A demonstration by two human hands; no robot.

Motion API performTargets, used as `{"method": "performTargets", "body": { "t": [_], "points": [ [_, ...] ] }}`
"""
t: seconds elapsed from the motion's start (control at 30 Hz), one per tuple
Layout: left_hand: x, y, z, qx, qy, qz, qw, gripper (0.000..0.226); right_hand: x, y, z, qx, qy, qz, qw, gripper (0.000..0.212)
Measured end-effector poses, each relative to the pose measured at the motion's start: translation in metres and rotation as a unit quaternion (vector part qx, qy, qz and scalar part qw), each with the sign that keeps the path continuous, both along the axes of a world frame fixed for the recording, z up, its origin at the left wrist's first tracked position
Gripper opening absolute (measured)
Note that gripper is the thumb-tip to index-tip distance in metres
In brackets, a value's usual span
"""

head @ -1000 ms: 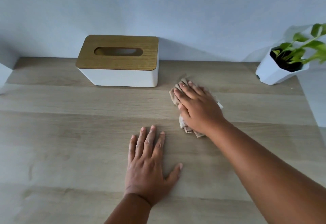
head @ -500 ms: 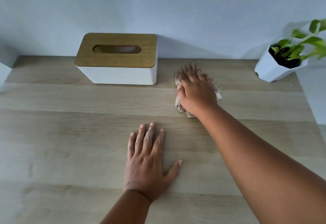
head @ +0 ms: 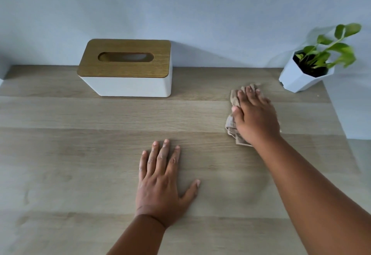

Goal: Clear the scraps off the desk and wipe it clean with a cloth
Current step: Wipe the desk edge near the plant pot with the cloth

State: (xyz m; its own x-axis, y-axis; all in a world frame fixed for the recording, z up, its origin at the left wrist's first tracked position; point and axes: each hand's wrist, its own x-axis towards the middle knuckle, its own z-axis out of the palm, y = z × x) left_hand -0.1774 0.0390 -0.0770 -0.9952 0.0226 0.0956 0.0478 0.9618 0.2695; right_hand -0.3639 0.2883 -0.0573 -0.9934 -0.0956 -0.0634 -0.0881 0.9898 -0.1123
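A crumpled beige cloth (head: pixel 232 126) lies on the light wooden desk (head: pixel 80 154) at the right rear. My right hand (head: pixel 255 118) presses flat on top of it with straight fingers, hiding most of the cloth; only its left edge and far tip show. My left hand (head: pixel 162 180) rests flat on the desk near the middle, fingers spread, holding nothing. No scraps show on the desk.
A white tissue box with a wooden lid (head: pixel 126 68) stands at the back against the wall. A white faceted pot with a green plant (head: pixel 305 74) sits at the back right corner. The desk's right edge runs just beyond the pot.
My right hand has slid the cloth to the right, from beside the tissue box toward the plant pot. My left hand has stayed flat in place.
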Motion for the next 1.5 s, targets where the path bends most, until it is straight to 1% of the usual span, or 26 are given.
{"method": "performTargets", "body": {
  "t": [0.07,0.13,0.27,0.33,0.4,0.47,0.5,0.6,0.7,0.77,0.83,0.93,1.07,1.17,1.23,1.3,1.33,1.43,1.5],
  "points": [
    [0.0,0.0,0.0,-0.003,-0.002,-0.001,1.0,0.093,-0.012,-0.02,-0.001,0.006,-0.005,-0.049,0.999,0.061],
    [0.0,0.0,0.002,-0.006,-0.006,-0.001,1.0,0.094,-0.012,-0.034,0.0,0.001,-0.013,-0.048,0.999,0.063],
    [0.001,0.001,0.005,-0.012,-0.017,-0.001,1.0,0.094,0.027,-0.034,0.003,-0.01,-0.016,0.052,0.998,0.071],
    [0.001,0.001,0.006,-0.015,-0.022,0.002,1.0,0.094,0.057,-0.022,0.003,0.005,-0.016,0.111,0.994,0.071],
    [0.001,0.001,0.007,-0.011,-0.023,0.004,1.0,0.094,0.087,0.001,0.002,0.013,-0.009,0.141,0.99,0.069],
    [0.001,0.002,0.007,-0.004,-0.02,0.002,1.0,0.094,0.108,0.033,0.001,0.004,0.003,0.128,0.992,0.065],
    [0.002,0.002,0.007,-0.003,-0.018,0.002,1.0,0.094,0.114,0.05,0.001,0.0,0.004,0.105,0.994,0.063],
    [0.001,0.002,0.005,-0.004,-0.01,0.001,1.0,0.094,0.109,0.092,0.003,0.013,-0.006,0.001,1.0,0.065],
    [0.001,0.001,0.003,-0.005,0.0,-0.001,1.0,0.094,0.072,0.095,0.003,0.014,-0.01,-0.087,0.996,0.071],
    [0.001,0.001,0.002,-0.007,0.001,-0.003,1.0,0.094,0.05,0.081,0.0,0.01,-0.015,-0.115,0.993,0.068],
    [0.002,0.0,0.002,-0.008,0.0,-0.005,1.0,0.093,0.04,0.065,-0.003,0.004,-0.019,-0.11,0.994,0.067],
    [0.001,0.001,0.005,-0.017,-0.016,-0.005,1.0,0.092,0.048,0.048,-0.002,-0.009,-0.015,-0.072,0.997,0.071],
    [0.001,0.002,0.01,-0.019,-0.032,-0.007,0.999,0.092,0.084,0.04,-0.001,-0.021,-0.012,0.002,1.0,0.069],
    [0.004,0.004,0.012,-0.02,-0.038,-0.004,0.999,0.093,0.122,0.048,-0.002,-0.02,0.003,0.057,0.998,0.065],
    [0.005,0.008,0.013,-0.013,-0.032,0.011,0.999,0.093,0.148,0.064,-0.002,-0.016,0.012,0.073,0.997,0.063],
    [0.003,0.022,0.015,0.002,-0.024,0.022,0.999,0.092,0.169,0.087,-0.002,-0.007,0.014,0.066,0.998,0.062],
    [0.002,0.032,0.015,0.01,-0.021,0.011,1.0,0.09,0.176,0.099,-0.001,-0.005,0.012,0.056,0.998,0.062],
    [-0.004,0.076,0.016,0.017,-0.023,-0.079,0.996,0.084,0.182,0.137,0.004,0.001,0.005,-0.001,1.0,0.063],
    [-0.01,0.106,0.016,0.007,-0.037,-0.121,0.992,0.085,0.173,0.155,0.008,0.012,-0.001,-0.033,0.999,0.066]
  ]
}}
